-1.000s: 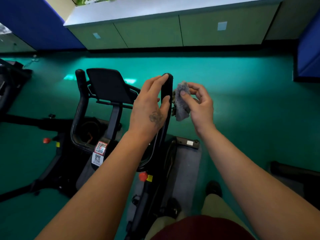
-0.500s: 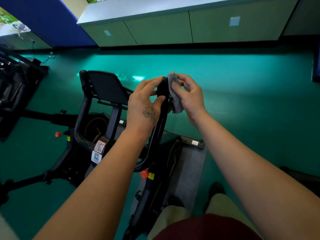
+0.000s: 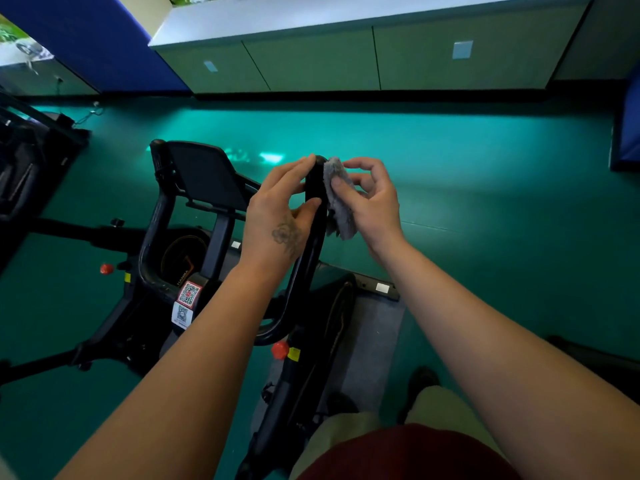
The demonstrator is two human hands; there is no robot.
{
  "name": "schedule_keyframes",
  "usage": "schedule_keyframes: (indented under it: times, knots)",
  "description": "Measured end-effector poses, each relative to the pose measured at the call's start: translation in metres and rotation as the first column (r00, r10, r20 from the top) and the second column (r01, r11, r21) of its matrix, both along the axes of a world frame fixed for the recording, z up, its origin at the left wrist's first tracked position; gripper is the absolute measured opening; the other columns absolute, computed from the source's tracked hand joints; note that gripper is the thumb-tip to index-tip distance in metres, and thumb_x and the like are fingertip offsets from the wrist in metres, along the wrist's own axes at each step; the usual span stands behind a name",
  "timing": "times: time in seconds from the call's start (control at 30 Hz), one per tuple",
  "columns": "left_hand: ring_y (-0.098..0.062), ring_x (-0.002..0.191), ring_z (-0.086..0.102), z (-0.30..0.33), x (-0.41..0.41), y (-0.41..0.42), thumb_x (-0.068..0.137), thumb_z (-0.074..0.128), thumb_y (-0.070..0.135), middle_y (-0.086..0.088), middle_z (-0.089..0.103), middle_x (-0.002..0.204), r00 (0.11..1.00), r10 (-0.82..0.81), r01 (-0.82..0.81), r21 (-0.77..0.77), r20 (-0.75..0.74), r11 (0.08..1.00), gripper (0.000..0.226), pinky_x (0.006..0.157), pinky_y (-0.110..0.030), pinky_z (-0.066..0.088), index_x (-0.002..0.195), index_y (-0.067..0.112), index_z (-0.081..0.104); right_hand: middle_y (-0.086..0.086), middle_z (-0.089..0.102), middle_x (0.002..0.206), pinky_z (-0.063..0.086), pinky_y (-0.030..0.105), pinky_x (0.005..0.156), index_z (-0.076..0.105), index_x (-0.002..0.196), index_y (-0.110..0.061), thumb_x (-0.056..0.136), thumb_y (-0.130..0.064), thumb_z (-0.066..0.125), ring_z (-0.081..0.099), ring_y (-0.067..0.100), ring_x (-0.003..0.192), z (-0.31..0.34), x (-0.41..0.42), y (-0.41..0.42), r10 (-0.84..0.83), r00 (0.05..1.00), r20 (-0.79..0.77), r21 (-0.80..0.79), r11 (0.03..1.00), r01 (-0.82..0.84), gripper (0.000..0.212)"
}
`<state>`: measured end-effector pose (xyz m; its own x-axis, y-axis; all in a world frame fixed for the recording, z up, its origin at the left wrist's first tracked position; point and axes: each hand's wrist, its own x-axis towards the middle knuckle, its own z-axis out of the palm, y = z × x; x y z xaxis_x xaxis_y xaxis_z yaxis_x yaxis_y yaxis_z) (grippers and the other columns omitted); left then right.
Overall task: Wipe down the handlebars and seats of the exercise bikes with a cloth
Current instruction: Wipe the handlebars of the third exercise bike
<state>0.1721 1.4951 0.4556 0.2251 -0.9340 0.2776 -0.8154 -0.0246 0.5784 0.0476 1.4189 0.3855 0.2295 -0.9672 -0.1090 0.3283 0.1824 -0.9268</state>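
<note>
A teal floor (image 3: 467, 188) carries the black exercise bike (image 3: 194, 271) at centre-left, partly on a grey mat (image 3: 374, 327); low cabinets (image 3: 346, 60) stand along the far side.

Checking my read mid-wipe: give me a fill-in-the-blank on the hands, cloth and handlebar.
1. The right hand presses a grey ____ against the handlebar.
2. The left hand steadies the handlebar's ____ end.
3. The red knob sits beside a ____ sticker.

Missing: cloth; upper; yellow
</note>
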Motion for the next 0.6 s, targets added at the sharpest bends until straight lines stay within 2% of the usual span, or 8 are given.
schedule_keyframes:
  times: [0.17,0.27,0.4,0.5,0.6]
  knots:
    - [-0.003,0.115,0.066,-0.001,0.005,0.006,0.091,0.076,-0.005,0.007,0.057,0.146,0.997,-0.049,0.053,0.077,-0.061,0.996,0.073,0.088,-0.015,0.057,0.155,0.023,0.054,0.008,0.074,0.093,0.056,0.029,0.067,0.063,0.103,-0.023,0.097,-0.012,0.075,0.068,0.014,0.072,0.000,0.000,-0.004,0.081,0.997,0.010,0.004,0.997,-0.081,0.018]
    - [0.006,0.115,0.065,-0.002,0.004,0.011,0.094,0.075,-0.002,0.010,0.057,0.140,0.993,-0.033,0.045,0.110,-0.111,0.993,0.077,0.086,-0.017,0.059,0.158,0.032,0.047,0.006,0.072,0.089,0.056,0.026,0.067,0.064,0.103,-0.021,0.097,-0.008,0.073,0.066,0.011,0.070,-0.014,0.001,0.011,0.108,0.993,0.043,0.044,0.993,-0.110,0.017]
    - [0.018,0.109,0.062,-0.001,0.006,0.011,0.094,0.076,0.000,0.015,0.056,0.137,0.991,-0.014,0.030,0.124,-0.132,0.992,0.079,0.085,-0.020,0.061,0.157,0.035,0.046,-0.007,0.064,0.079,0.053,0.020,0.063,0.067,0.102,-0.022,0.096,-0.006,0.073,0.066,0.002,0.062,-0.027,-0.002,0.029,0.119,0.993,-0.002,0.073,0.990,-0.118,0.018]
    - [0.016,0.109,0.064,-0.001,0.008,0.010,0.092,0.078,0.003,0.021,0.056,0.136,0.992,-0.016,0.033,0.137,-0.123,0.990,0.080,0.089,-0.026,0.061,0.157,0.037,0.047,0.000,0.063,0.083,0.054,0.021,0.061,0.065,0.104,-0.020,0.095,-0.004,0.075,0.065,0.002,0.060,-0.022,-0.001,0.027,0.090,0.996,-0.026,0.047,0.995,-0.089,0.020]
    - [0.015,0.109,0.064,-0.002,0.008,0.010,0.092,0.079,0.004,0.022,0.056,0.136,0.993,-0.010,0.028,0.144,-0.119,0.989,0.081,0.090,-0.029,0.061,0.158,0.037,0.046,0.009,0.069,0.094,0.056,0.025,0.065,0.063,0.106,-0.023,0.093,-0.009,0.079,0.067,0.005,0.066,-0.010,0.000,0.014,0.038,0.998,-0.042,-0.007,0.999,-0.038,0.026]
